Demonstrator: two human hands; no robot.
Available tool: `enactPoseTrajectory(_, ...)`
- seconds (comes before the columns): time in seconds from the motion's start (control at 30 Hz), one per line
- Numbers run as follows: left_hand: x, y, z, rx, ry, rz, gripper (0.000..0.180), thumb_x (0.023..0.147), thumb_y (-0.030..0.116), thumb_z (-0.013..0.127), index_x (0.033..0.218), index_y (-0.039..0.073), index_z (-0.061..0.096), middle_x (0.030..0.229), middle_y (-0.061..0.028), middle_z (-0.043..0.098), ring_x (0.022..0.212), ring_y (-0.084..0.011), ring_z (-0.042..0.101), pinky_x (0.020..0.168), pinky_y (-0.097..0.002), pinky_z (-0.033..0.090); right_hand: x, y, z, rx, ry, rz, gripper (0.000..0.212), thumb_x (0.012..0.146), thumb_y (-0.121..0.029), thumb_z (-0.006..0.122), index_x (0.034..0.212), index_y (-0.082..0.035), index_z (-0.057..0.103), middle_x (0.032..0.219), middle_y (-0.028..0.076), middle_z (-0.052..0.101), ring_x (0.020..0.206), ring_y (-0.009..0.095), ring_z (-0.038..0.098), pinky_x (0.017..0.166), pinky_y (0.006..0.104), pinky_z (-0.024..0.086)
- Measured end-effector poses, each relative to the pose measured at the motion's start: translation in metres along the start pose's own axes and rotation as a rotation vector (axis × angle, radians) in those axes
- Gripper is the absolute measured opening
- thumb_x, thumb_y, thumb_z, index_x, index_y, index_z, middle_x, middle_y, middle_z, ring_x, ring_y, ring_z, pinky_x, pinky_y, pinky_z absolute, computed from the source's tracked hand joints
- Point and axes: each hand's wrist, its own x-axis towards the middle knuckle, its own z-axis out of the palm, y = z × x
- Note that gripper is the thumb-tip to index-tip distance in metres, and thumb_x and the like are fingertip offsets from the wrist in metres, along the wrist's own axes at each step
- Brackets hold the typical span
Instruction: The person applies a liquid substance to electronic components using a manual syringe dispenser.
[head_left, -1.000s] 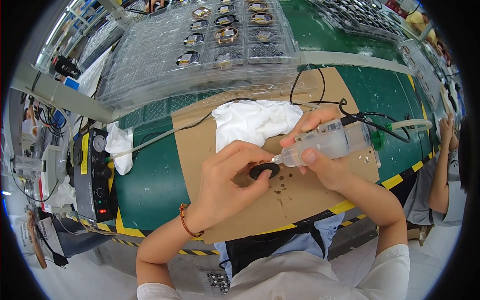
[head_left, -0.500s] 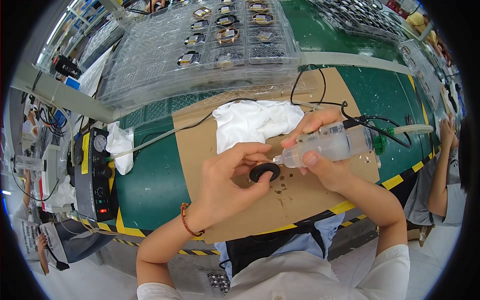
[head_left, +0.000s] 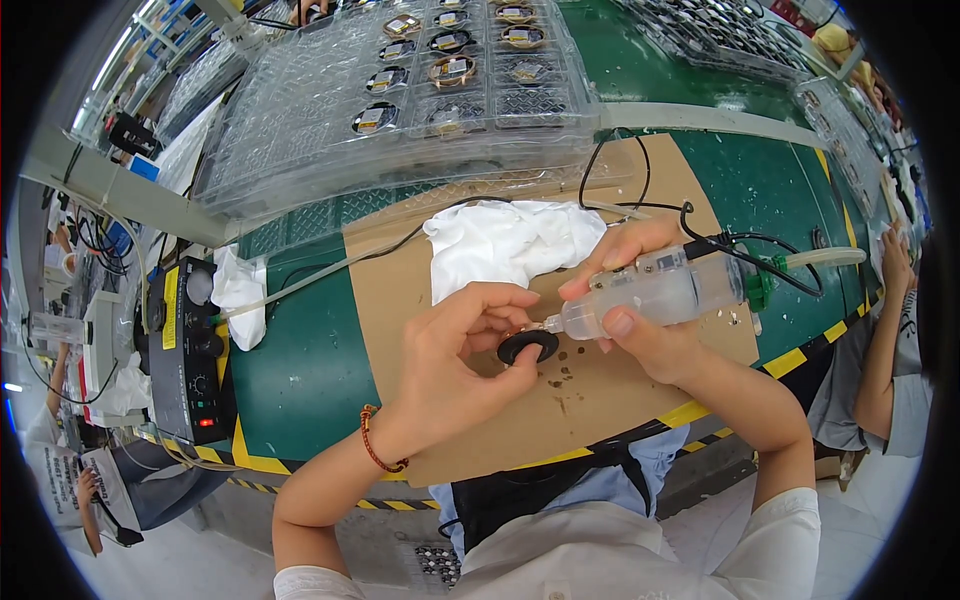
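Between the thumb and fingers of my left hand [head_left: 455, 345] is a small black round part [head_left: 528, 346] with a coppery edge, held tilted above the cardboard. My right hand [head_left: 640, 300] is wrapped round a clear dispensing syringe [head_left: 650, 298] holding whitish fluid, its barrel lying nearly level. The syringe's tip [head_left: 550, 323] meets or almost meets the upper edge of the black part; exact contact cannot be made out. A green fitting [head_left: 765, 283] at the syringe's rear joins a pale hose. Beyond my hands lies a crumpled white cloth [head_left: 505, 245].
Brown cardboard [head_left: 620, 410], spotted with dark stains, covers part of the green table [head_left: 290, 375]. Clear plastic trays [head_left: 300, 130] with several round parts stand at the back. A black dispenser box [head_left: 190, 350] sits at left, its hose crossing the table. Co-workers are at both sides.
Both hands keep their grips and stay almost in place. The black part and the syringe tip have shifted very slightly.
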Motion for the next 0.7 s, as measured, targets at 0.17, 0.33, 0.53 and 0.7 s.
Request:
enactPoseTrajectory(0.17, -0.0002, -0.0008, 0.0006, -0.015, 0.01, 0.001, 0.033, 0.067, -0.005, 0.065, 0.098, 0.0, 0.056, 0.091, -0.0072, 0.059, 0.084, -0.0127, 0.062, 0.075, -0.0248, 0.054, 0.0002, 0.0004, -0.0011, -0.016, -0.01, 0.002, 0.043, 0.078, -0.031, 0.065, 0.099, -0.012, 0.033, 0.086, 0.017, 0.056, 0.061, 0.012, 0.054, 0.042, 0.019, 0.044)
enactPoseTrajectory(0.33, -0.0004, -0.0018, 0.0, -0.026, 0.005, -0.002, 0.031, 0.067, -0.006, 0.065, 0.095, 0.0, 0.055, 0.09, -0.0067, 0.059, 0.084, -0.0126, 0.062, 0.074, -0.0251, 0.054, -0.0003, -0.0002, -0.0014, -0.023, -0.009, 0.008, 0.043, 0.078, -0.031, 0.065, 0.1, -0.012, 0.033, 0.086, 0.016, 0.056, 0.061, 0.012, 0.054, 0.042, 0.0189, 0.044)
enactPoseTrajectory(0.53, -0.0004, -0.0031, 0.002, -0.05, 0.031, 0.03, 0.029, 0.067, -0.008, 0.063, 0.094, -0.001, 0.052, 0.086, -0.0067, 0.057, 0.081, -0.0124, 0.061, 0.073, -0.025, 0.054, -0.0008, 0.0003, -0.0015, -0.002, 0.004, 0.004, 0.043, 0.078, -0.03, 0.066, 0.1, -0.012, 0.034, 0.086, 0.017, 0.056, 0.061, 0.012, 0.054, 0.042, 0.019, 0.044)
enactPoseTrajectory(0.7, -0.0013, -0.0035, 0.0022, -0.086, 0.044, 0.021, 0.028, 0.068, -0.009, 0.06, 0.092, -0.003, 0.05, 0.086, -0.0066, 0.053, 0.082, -0.012, 0.061, 0.071, -0.0236, 0.054, -0.0016, -0.0011, -0.0016, -0.007, 0.016, 0.008, 0.044, 0.077, -0.031, 0.066, 0.1, -0.012, 0.033, 0.087, 0.016, 0.057, 0.059, 0.011, 0.053, 0.043, 0.0192, 0.043)
